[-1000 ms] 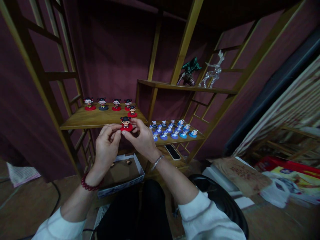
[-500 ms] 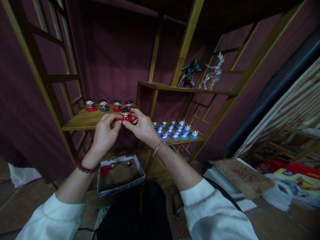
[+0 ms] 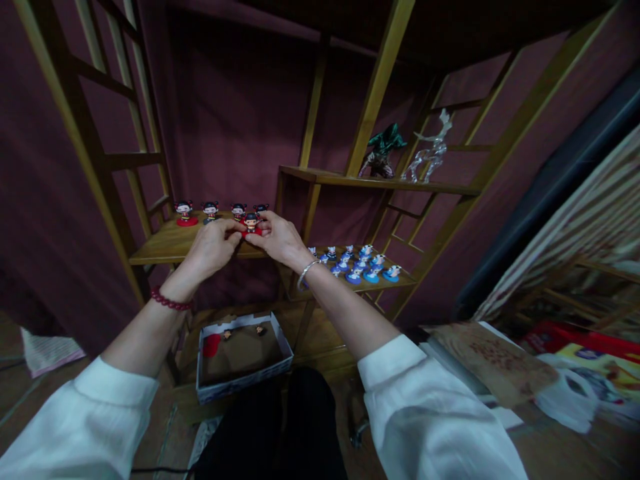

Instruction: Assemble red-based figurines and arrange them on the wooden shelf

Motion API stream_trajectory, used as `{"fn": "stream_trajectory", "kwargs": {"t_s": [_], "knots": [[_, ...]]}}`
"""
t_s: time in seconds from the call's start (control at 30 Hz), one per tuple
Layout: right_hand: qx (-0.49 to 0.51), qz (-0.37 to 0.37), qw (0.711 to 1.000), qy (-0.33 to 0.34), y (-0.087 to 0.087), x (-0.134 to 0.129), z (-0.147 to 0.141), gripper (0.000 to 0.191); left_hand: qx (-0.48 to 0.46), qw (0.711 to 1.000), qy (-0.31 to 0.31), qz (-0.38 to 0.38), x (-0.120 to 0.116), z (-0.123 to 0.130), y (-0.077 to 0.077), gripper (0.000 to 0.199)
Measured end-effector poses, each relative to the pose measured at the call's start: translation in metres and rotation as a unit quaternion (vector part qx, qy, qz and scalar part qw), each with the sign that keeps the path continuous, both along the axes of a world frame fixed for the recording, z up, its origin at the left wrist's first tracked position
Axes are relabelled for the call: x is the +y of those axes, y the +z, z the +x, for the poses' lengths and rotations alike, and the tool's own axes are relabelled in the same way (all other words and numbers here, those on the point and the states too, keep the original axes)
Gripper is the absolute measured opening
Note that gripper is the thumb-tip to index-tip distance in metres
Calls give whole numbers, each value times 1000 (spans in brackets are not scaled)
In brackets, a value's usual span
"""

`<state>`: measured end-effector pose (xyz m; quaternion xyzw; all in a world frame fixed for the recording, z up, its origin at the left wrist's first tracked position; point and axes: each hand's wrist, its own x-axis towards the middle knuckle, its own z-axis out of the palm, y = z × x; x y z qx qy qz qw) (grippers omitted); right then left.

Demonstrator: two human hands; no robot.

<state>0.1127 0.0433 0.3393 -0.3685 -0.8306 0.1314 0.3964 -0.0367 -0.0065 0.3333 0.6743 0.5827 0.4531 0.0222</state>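
Note:
Between my two hands is a small figurine (image 3: pixel 251 224) with black hair and a red round base, upright at the front of the left wooden shelf (image 3: pixel 163 248). My left hand (image 3: pixel 213 248) pinches the base from the left side. My right hand (image 3: pixel 281 240) grips it from the right, thumb in front. Behind it stands a row of similar figurines, among them one on a red base (image 3: pixel 185 213) at the far left and one on a dark base (image 3: pixel 210 212). Whether the held base touches the shelf I cannot tell.
Several blue and purple figurines (image 3: pixel 356 272) fill the lower right shelf. Above them stand a dark green statue (image 3: pixel 383 152) and a clear deer figure (image 3: pixel 429 150). An open box (image 3: pixel 287 360) below holds a red disc (image 3: pixel 211 345) and small pieces. Cardboard and bags lie at the right.
Both hands have pushed the figurine a little forward, closer to the row on the shelf. The view has shifted slightly. Both hands keep their grip.

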Motion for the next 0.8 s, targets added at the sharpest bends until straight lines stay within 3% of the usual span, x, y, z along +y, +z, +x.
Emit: {"fn": "stream_trajectory", "kwargs": {"t_s": [0.37,0.8], "knots": [[-115,27,990,-82,10,-7,-12,45,60,997,37,-29,4,-10,7,28],[-146,16,985,-92,9,-6,-27,55,112,991,71,-32,7,-18,8,22]]}}
